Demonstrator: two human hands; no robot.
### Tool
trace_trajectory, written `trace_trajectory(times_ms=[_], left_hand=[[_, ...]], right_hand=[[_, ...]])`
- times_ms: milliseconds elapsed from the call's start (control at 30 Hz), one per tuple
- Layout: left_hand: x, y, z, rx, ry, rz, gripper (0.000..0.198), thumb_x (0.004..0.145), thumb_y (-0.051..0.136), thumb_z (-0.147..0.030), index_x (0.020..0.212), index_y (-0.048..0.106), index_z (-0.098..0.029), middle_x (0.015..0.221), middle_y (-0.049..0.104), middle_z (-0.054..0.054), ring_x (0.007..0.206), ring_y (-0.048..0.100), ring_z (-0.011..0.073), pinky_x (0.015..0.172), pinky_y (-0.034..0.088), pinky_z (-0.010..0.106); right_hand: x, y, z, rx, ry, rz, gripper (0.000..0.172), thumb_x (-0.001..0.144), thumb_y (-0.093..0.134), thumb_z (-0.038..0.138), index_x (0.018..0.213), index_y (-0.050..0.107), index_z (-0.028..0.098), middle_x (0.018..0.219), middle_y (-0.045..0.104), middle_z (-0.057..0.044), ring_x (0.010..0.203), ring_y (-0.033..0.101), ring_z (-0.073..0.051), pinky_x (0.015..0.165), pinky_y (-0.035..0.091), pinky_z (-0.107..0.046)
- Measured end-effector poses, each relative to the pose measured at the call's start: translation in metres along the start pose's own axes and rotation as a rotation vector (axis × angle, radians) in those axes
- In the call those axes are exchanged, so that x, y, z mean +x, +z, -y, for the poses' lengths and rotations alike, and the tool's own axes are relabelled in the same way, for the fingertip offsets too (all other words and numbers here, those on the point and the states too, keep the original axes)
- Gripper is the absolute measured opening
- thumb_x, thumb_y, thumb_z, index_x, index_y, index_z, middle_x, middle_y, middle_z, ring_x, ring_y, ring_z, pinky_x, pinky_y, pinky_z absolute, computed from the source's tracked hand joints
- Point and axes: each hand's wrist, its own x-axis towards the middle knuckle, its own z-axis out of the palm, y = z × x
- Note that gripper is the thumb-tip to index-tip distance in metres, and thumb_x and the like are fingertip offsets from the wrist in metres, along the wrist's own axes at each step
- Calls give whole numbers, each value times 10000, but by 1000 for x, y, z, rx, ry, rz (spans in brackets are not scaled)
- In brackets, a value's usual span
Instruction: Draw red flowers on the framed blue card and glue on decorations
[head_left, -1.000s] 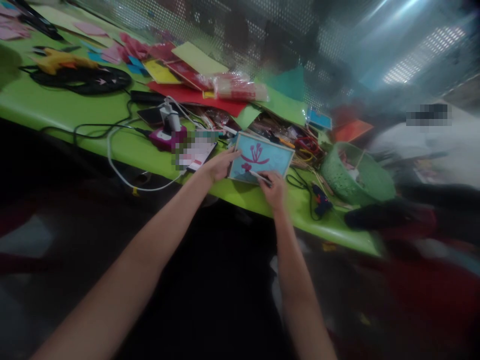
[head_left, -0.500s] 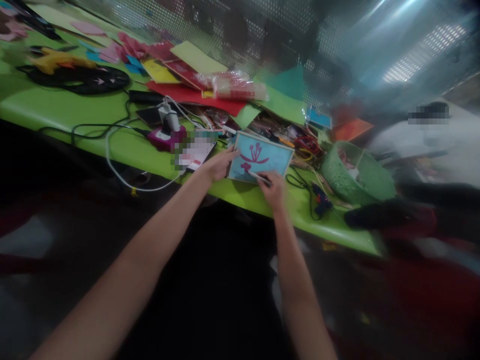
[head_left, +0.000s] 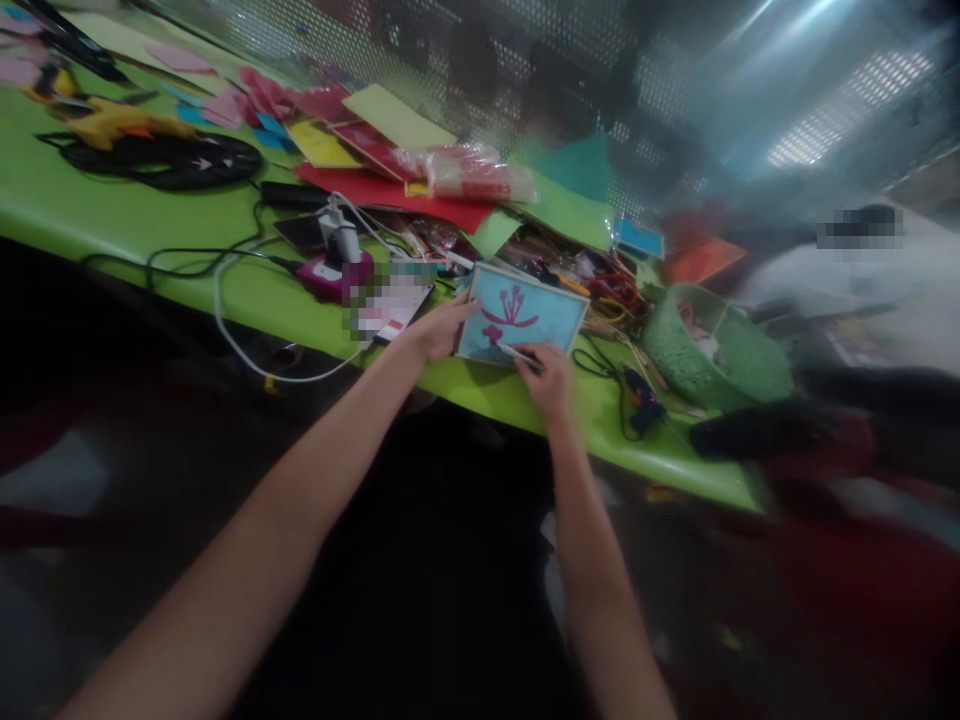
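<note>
My left hand (head_left: 442,330) grips the left edge of a light-blue framed picture (head_left: 555,315), its thumb lying over the border. Dark pink shapes are on the picture: a curved line with stems above it and a small flower below. In my right hand (head_left: 547,375) is a slim white pen (head_left: 517,353), pinched between the fingers. The pen's tip rests at or just over the lower part of the picture, beside the small flower; contact cannot be made out. A phone (head_left: 394,305) lies left of the frame, close to my left hand.
The green table (head_left: 75,225) carries colored paper (head_left: 412,190), a purple power strip (head_left: 330,275) with white and black cables, and a black bundle (head_left: 172,160). On the right are a glue gun (head_left: 641,400), a green basket (head_left: 720,350) and a person in white (head_left: 802,280).
Both hands, the pen and the picture hold almost the same position. At the far upper left, a brownish-pink shape has gone and a yellow-and-black object now shows.
</note>
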Motion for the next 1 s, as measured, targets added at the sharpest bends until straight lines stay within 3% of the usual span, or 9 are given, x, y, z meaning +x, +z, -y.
trace_trajectory(times_ms=[1000], left_hand=[[-3, 2, -2, 11, -9, -3, 453, 983, 639, -242, 1429, 559, -243, 1077, 816, 90, 927, 804, 265, 950, 647, 488]], right_hand=[[-1, 0, -1, -26, 8, -15, 147, 972, 644, 287, 1014, 784, 270, 971, 793, -59, 952, 699, -267, 893, 551, -441]])
